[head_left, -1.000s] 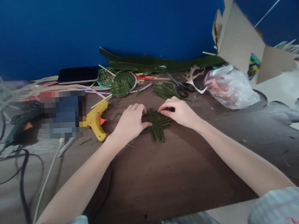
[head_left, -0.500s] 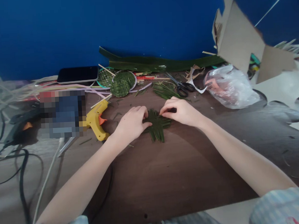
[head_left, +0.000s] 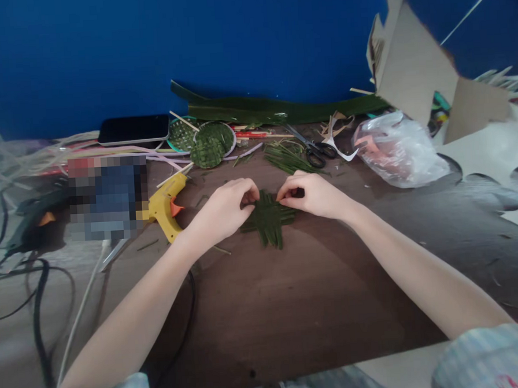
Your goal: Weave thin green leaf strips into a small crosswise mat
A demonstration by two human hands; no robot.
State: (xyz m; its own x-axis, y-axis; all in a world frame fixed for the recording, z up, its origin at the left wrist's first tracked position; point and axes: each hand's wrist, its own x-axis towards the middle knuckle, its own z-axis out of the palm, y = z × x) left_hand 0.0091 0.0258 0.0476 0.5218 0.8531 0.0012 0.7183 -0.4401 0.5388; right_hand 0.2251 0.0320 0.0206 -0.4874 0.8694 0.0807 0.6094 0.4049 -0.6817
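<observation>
A small mat of woven green leaf strips lies on the brown table, loose ends sticking out toward me. My left hand is curled at the mat's upper left edge, fingertips pinching a strip. My right hand is curled at the upper right edge, thumb and forefinger pinched on another strip. Both hands rest over the mat's far side and hide part of it.
A yellow glue gun lies left of my hands. Behind are round woven leaf discs, a phone, loose green strips, scissors, long leaves, a plastic bag and cardboard. Cables trail at left.
My left hand has lifted off the mat's left side and curled its fingers up to the top edge. My right hand has barely shifted. The mat shows more of its left part.
</observation>
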